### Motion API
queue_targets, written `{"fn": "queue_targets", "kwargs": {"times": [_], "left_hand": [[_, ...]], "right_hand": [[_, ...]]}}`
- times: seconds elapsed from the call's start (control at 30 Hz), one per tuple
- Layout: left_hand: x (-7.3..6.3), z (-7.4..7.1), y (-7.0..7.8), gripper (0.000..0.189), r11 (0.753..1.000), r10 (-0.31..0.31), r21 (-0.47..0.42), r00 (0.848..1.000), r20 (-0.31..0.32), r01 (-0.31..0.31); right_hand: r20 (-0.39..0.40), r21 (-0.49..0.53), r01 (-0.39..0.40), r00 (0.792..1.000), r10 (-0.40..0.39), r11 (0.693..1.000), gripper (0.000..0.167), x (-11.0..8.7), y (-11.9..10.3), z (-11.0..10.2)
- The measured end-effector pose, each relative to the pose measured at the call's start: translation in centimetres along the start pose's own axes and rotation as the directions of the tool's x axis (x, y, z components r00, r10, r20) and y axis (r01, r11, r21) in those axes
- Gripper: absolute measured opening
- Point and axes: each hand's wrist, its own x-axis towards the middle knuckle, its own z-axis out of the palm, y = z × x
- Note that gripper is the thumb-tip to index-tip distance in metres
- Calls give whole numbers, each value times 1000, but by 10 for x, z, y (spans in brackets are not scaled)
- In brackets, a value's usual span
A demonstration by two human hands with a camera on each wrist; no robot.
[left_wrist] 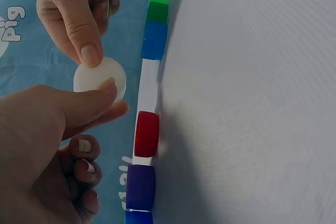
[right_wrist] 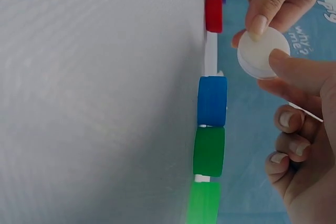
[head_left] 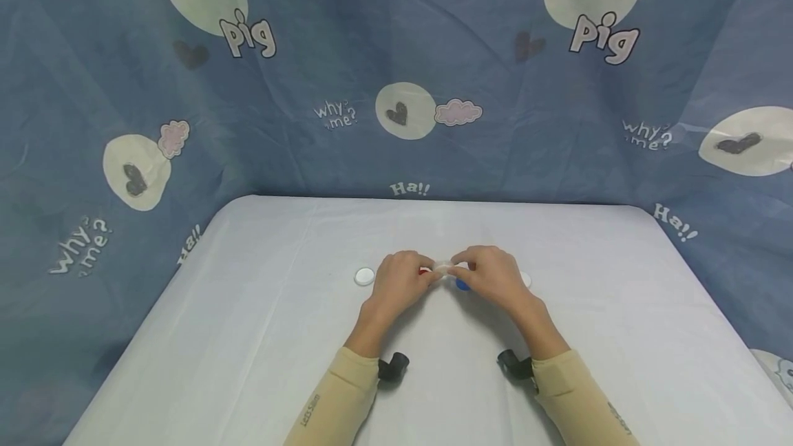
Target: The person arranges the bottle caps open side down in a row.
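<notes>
A small round white tub (head_left: 442, 267), pale and slightly see-through, is held between both hands above the table. My left hand (head_left: 399, 279) pinches its near side, the thumb lying flat on the round face in the left wrist view. From the opposite side my right hand (head_left: 493, 277) pinches the same tub, its thumb (right_wrist: 289, 66) on that face too. Beneath the hands, a red round piece (left_wrist: 147, 134) and a blue one (right_wrist: 212, 101) stand on the table, apart from the tub.
Purple (left_wrist: 140, 187), green (right_wrist: 209, 151) and light green (right_wrist: 203, 203) round pieces stand in the same row. White round tops show beside the left hand (head_left: 364, 277) and right hand (head_left: 526, 280). A white cloth covers the table (head_left: 446, 391); a blue patterned curtain (head_left: 347, 164) hangs behind.
</notes>
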Motion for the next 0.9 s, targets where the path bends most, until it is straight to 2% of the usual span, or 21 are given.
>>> {"fn": "queue_targets", "kwargs": {"times": [0.33, 0.63, 0.9], "left_hand": [[0, -1, 3, 26, 999, 26, 20, 1000, 17, -27], [0, 0, 3, 42, 990, 123, 80, 992, -36, -120], [1, -1, 3, 34, 986, 145, 87, 989, -43, -141]], "right_hand": [[4, 88, -50, 999, 50, 995, 23, -1, 0, 0], [44, 130, -96, 995, 91, 987, 20, 0, 3, 0], [98, 149, -120, 989, 106, 982, 23, 0, 5, -2]]}}
